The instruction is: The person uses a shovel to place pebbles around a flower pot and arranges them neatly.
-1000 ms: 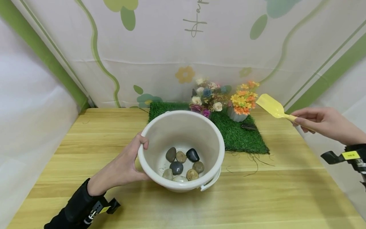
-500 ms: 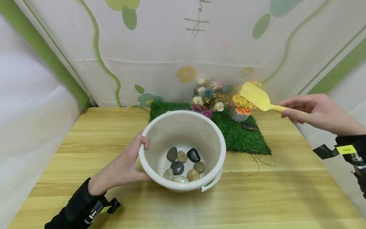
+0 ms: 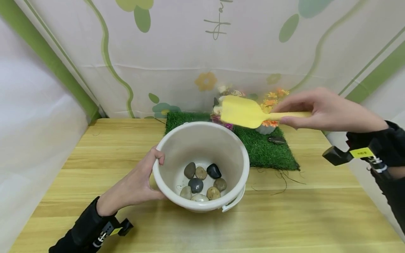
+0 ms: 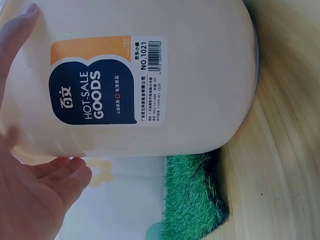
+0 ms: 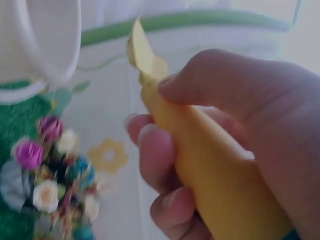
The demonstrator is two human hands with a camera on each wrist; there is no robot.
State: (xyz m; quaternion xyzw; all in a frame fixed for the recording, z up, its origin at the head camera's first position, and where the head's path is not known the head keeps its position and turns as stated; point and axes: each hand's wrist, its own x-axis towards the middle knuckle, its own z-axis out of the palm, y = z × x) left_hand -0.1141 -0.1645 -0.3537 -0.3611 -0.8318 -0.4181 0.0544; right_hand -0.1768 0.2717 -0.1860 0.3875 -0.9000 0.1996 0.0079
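Observation:
A white plastic bucket (image 3: 202,140) stands on the wooden table, its mouth tilted toward the head camera. Several smooth stones (image 3: 195,185) in grey, black, tan and white lie on its bottom. My left hand (image 3: 139,181) grips the bucket's left side, fingers hooked over the rim and thumb against the outer wall. In the left wrist view a printed label (image 4: 107,82) shows on that wall. My right hand (image 3: 319,110) holds a yellow plastic shovel (image 3: 242,111) by its handle, fingers wrapped round it. The shovel's blade points left, raised behind the bucket's far right rim and overlapping the flowers.
Behind the bucket lies a green turf mat (image 3: 272,154) with loose threads at its front edge. On it stand artificial roses (image 5: 47,195), a pot of orange and yellow flowers (image 3: 271,102) and a dark stone-like piece (image 3: 276,140). A printed curtain (image 3: 158,52) closes off the back.
My right hand has carried the shovel leftward, from the table's right side to just behind the bucket, and its blade has turned flatter. The left hand and bucket have stayed in place.

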